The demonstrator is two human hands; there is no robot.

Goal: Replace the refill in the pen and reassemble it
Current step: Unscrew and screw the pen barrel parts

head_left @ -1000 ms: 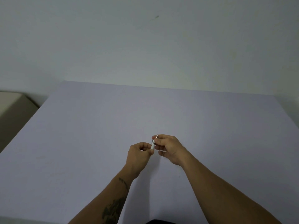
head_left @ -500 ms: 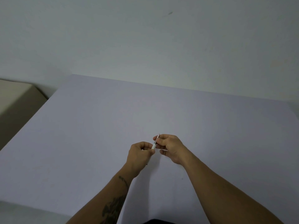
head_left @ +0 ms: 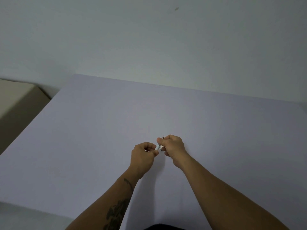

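A slim white pen [head_left: 157,147] with a metal tip is held between both hands above the pale table [head_left: 99,130]. My left hand [head_left: 142,156] pinches the white barrel end from the left. My right hand [head_left: 172,146] is closed around the front section, and the thin metal tip [head_left: 163,137] pokes up past its fingers. Most of the pen is hidden inside the two fists. I cannot tell whether the two halves are joined or apart.
A beige box or piece of furniture [head_left: 18,98] stands past the table's left edge. A plain wall [head_left: 149,39] rises right behind the table's far edge. Nothing else lies on the table.
The hands keep the same grip on the pen and have hardly moved. The camera has tilted and shifted slightly, so the table sits a little differently in view.
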